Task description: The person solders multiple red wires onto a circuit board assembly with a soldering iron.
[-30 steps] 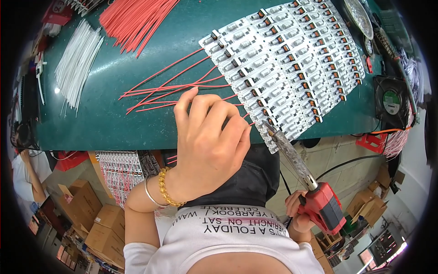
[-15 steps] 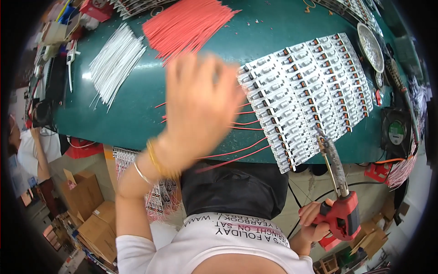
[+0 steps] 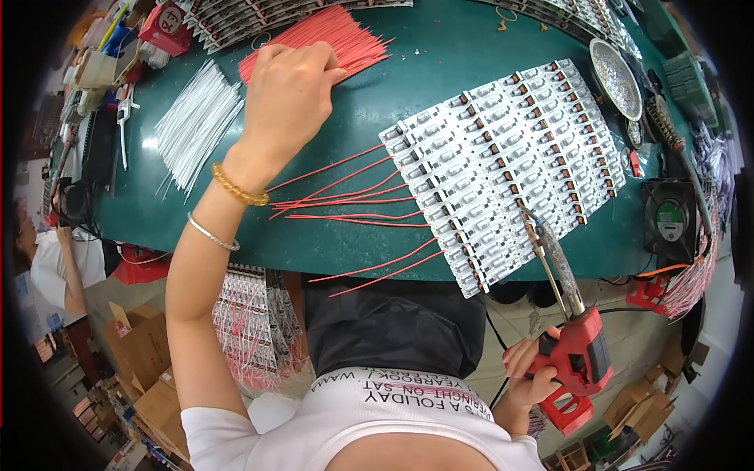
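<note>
Green and shiny, the surface spans a cluttered workroom, with cardboard boxes at the lower left. Nearest, the person's right hand is wrapped around a red soldering gun, whose metal tip points up over the lower part of a white panel; whether it touches cannot be told. This panel lies tilted on the surface, right of the middle, covered in rows of small parts. Several thin red leads run from its left edge and spread leftward, apart from one another. Beyond them, the left hand is over a heap of red wires, fingers bent downward; its fingertips are hidden, so I cannot tell whether it grasps any. White wires lie in a pile just left of that hand. To the far right, a round metal dish sits beyond the panel.
</note>
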Available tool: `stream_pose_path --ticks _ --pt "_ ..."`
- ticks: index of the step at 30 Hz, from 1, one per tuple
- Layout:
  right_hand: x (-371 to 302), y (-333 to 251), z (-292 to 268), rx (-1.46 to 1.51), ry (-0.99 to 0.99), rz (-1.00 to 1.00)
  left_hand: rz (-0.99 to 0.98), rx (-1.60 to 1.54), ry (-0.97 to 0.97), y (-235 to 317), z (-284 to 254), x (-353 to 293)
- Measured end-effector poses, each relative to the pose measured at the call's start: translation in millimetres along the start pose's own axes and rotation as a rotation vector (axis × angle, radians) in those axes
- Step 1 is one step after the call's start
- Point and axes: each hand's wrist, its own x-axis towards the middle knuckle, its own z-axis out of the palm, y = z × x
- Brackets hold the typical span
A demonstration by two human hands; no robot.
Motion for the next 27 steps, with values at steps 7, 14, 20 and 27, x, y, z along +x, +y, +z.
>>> stream_pose_path --ticks 7,14,20,27 --pt "-2.6 0.4 -2.3 -0.005 0.007 0.009 0.009 -0.278 -0.040 33.0 -38.4 -15.8" --pt "-31.5 3.4 -28.9 -0.133 -0.087 -0.014 -0.190 -0.734 -0.227 127.3 -64.0 -88.7" --pt "-43.2 -6.6 -10.4 -0.142 -0.041 0.026 -0.238 -0.653 -0.161 157.5 -43.7 -112.4" --pt "-51.3 -12.6 -37.8 -0.382 -0.186 0.298 -0.238 -0.617 -0.139 156.6 -44.1 -117.0"
